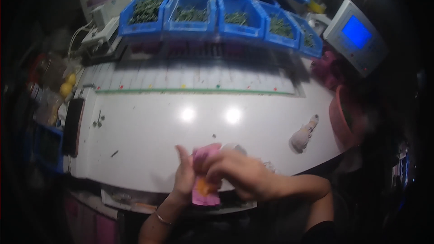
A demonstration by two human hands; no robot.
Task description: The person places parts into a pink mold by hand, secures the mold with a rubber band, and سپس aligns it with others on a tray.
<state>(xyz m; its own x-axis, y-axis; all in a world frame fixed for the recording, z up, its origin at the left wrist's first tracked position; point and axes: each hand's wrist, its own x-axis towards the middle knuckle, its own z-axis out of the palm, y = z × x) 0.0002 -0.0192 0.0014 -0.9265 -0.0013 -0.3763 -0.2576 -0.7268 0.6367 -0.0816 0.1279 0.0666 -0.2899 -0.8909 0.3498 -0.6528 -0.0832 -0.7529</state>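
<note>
A small pink packet (205, 195) with an orange patch stands tilted between my hands, above the near edge of the white worktop. My left hand (183, 174) grips its left side, thumb sticking up and a thin bangle at the wrist. Over the packet's upper part, the fingers of my right hand (237, 171) are curled and pressed against it, somewhat blurred. They cover much of its middle. Behind my right hand a pale rounded thing (233, 147) shows in part; its kind is hidden.
Blue bins (190, 30) of dried green leaves line the back above a strip with coloured dots (181, 80). At right are a blue-screened device (357, 34), a reddish tub (340, 117) and a crumpled pale thing (302, 139). A dark phone-like slab (73, 126) lies left.
</note>
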